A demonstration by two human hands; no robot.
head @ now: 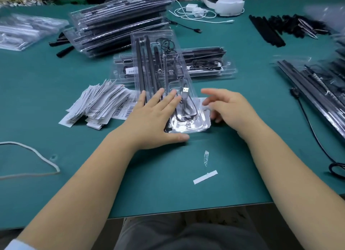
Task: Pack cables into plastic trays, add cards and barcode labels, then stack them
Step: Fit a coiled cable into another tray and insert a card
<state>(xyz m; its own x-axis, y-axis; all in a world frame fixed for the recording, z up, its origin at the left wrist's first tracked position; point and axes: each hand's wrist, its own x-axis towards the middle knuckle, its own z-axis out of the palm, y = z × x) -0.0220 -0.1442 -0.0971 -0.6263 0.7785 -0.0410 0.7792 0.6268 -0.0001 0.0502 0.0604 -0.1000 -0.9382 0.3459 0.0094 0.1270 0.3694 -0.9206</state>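
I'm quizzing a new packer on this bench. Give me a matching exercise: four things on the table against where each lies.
Things:
1. barcode labels
2. white charger
3. left hand
4. white strip

Places:
A. far side of the table
B. flat on the clear tray
C. left of the tray
D. near edge, below the right hand

Pairs: 1-C, 2-A, 3-B, 4-D
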